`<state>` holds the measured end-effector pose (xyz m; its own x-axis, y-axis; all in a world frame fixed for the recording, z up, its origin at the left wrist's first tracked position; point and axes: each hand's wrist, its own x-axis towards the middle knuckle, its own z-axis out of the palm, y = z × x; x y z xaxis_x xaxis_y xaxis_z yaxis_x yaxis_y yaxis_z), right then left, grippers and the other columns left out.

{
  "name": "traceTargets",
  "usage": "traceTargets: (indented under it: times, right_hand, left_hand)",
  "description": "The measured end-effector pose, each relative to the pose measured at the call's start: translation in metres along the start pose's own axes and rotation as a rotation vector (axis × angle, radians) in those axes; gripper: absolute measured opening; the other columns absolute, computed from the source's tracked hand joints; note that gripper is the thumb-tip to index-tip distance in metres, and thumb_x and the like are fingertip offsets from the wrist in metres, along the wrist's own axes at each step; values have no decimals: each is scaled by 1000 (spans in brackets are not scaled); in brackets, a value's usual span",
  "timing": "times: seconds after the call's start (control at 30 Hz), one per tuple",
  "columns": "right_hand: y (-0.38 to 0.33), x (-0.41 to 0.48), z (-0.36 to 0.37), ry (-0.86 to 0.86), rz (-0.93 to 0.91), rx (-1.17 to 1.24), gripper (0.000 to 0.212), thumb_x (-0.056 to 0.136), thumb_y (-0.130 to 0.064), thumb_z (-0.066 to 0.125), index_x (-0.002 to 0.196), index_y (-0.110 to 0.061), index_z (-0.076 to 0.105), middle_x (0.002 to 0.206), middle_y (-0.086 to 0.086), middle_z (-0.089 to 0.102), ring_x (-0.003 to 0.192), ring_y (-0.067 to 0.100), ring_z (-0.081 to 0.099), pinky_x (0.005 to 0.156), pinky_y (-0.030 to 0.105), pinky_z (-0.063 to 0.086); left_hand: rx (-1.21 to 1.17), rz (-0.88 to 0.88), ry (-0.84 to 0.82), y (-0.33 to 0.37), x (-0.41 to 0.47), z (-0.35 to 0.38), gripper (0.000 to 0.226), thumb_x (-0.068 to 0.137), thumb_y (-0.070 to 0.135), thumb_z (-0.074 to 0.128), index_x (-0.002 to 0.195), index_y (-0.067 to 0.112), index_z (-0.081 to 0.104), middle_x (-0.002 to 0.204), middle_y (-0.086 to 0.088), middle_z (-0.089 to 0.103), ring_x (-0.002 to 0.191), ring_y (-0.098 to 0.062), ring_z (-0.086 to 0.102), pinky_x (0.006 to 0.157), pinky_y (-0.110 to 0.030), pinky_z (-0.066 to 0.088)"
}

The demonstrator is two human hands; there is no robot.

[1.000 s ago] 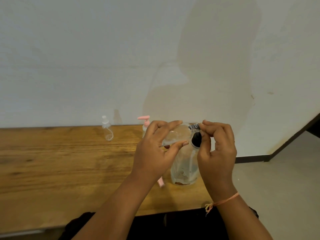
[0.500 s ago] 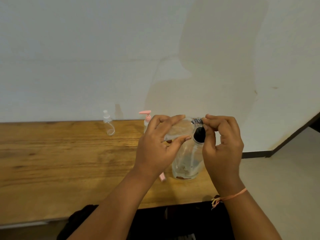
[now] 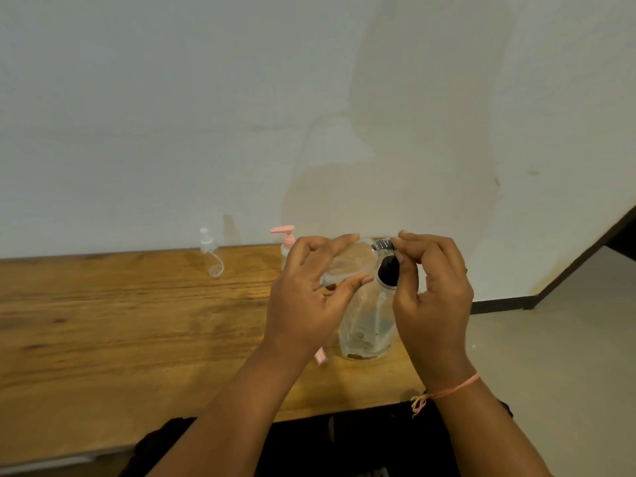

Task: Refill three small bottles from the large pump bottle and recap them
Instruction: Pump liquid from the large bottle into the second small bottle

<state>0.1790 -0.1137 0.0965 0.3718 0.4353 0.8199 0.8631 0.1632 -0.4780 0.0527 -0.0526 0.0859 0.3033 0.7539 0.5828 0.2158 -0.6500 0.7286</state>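
Head view: left hand [image 3: 306,297] cradles a small clear bottle [image 3: 347,263] in curled fingers above the wooden counter [image 3: 103,321]'s near right edge, just above a clear pouch [image 3: 368,325]; right hand [image 3: 433,287] pinches its silver-and-black cap [image 3: 387,259]. Left counter lies open.

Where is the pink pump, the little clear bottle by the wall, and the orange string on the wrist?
pink pump [image 3: 283,230], head view, on its flat top lever.
little clear bottle [image 3: 212,259], head view, on its see-through body.
orange string [image 3: 454,388], head view, on the band around the right wrist.
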Motion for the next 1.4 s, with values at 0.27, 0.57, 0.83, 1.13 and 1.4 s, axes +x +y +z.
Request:
traceTargets:
  times: [0.27, 0.57, 0.83, 1.13, 1.4]
  right_hand:
    - [4, -5, 10, -41, 1, -95, 15, 86, -1, 49, 91, -1, 64, 93, 10, 62, 86, 22, 57, 84, 11, 33]
    - [-6, -2, 5, 30, 54, 15, 22, 87, -8, 47, 93, -1, 66, 97, 9, 62, 91, 19, 57, 81, 14, 43]
    - [0, -9, 11, 3, 39, -37, 20, 87, -6, 46, 91, -2, 65, 94, 7, 60, 83, 23, 57, 75, 20, 43]
    - [-10, 0, 2, 22, 92, 61, 17, 85, 2, 55, 94, -3, 68, 98, -3, 56, 92, 19, 59, 81, 22, 48]
    - [-3, -1, 3, -37, 41, 11, 17, 83, 2, 57, 93, -3, 68, 96, 2, 58, 88, 20, 59, 79, 18, 46]
  left_hand:
    - [-54, -67, -23, -2, -1, 0, 47, 73, 51, 65, 118, 40, 58, 102, 13, 51, 99, 5, 52, 71, 4, 38]
    - [-27, -32, -4, 1, 0, 1, 50, 74, 56, 60, 122, 44, 50, 103, 13, 51, 98, 2, 53, 72, -1, 42]
    - [-66, -83, -39, -2, -2, 0, 50, 72, 55, 61, 119, 43, 55, 102, 13, 50, 98, 2, 54, 72, 2, 40]
    - [-96, -69, -9, 6, 0, 0, 48, 72, 54, 62, 118, 40, 59, 101, 9, 53, 99, -2, 53, 71, 1, 40]
    - [-101, -148, -66, 5, 0, -3, 45, 74, 38, 73, 115, 44, 57, 108, 12, 53, 104, 5, 51, 72, 4, 39]
